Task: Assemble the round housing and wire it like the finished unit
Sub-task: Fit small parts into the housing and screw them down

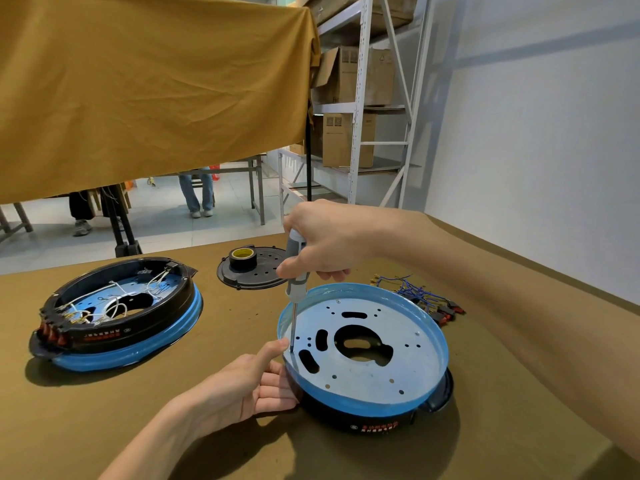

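The right hand (pixel 322 244) is wrapped around the grey handle of a screwdriver (pixel 295 271), holding it nearly upright; the shaft runs down to a point on the metal plate (pixel 367 344) close to its near-left edge. The left hand (pixel 249 386) rests against the left wall of the round housing (pixel 363 403), fingers loosely extended along the rim, thumb raised and touching or almost touching the screwdriver tip.

The round housing sits right of centre on the surface (pixel 207 427), blue rim upward, black base below with red lettering on the near side. The plate inside it shows several slots, a large central cut-out and small holes.

To the far right, just beside the housing rim, lies a bundle of blue wires (pixel 412 289) with connectors. Beyond the housing, to the far left of the right hand, a black perforated cover (pixel 256 271) lies flat with a roll of tape (pixel 242 258) on it. At the left, well apart from the housing, stands the finished unit (pixel 117 313), with white wiring inside its black ring.

Open surface lies between the two units and along the near edge. The far edge of the surface runs behind the cover; a white wall (pixel 536 150) borders the right side, and a hanging ochre cloth (pixel 149 88) fills the upper left
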A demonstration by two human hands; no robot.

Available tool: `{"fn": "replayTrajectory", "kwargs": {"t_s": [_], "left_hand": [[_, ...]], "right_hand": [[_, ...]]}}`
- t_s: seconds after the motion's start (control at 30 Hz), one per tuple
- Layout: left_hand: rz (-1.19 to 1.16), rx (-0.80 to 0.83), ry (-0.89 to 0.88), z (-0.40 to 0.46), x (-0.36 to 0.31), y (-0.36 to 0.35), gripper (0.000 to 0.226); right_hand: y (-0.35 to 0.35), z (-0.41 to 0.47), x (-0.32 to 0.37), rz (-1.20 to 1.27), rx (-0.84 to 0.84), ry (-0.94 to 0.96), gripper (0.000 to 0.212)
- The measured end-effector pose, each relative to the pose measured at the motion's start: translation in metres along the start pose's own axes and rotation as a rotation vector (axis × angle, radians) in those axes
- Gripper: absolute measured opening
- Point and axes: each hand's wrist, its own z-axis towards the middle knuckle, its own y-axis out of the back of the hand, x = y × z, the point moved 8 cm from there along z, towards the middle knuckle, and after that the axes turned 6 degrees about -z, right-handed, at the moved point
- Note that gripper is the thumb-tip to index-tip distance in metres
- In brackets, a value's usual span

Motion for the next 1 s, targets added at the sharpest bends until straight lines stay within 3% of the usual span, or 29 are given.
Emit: {"fn": "replayTrajectory", "kwargs": {"t_s": [0.37,0.6,0.7,0.83,1.0], "left_hand": [[-0.054,-0.044,0.004,-0.013,-0.005,-0.008,0.095],[-0.189,-0.165,-0.034,-0.027,-0.01,-0.015,0.08],[-0.329,-0.193,-0.065,-0.034,-0.016,-0.025,0.083],[-0.34,-0.245,-0.193,-0.043,-0.027,-0.037,0.102],[-0.322,-0.33,-0.338,-0.057,-0.049,-0.018,0.052]], "right_hand": [[0.001,-0.015,-0.011,0.064,-0.037,0.037,0.028],[0.002,-0.071,-0.091,0.696,-0.478,-0.096,0.027],[-0.053,-0.089,-0.138,0.842,-0.518,-0.366,0.033],[-0.115,-0.115,-0.183,0.724,-0.577,-0.641,0.028],[-0.149,-0.14,-0.199,0.536,-0.648,-0.689,0.028]]}}
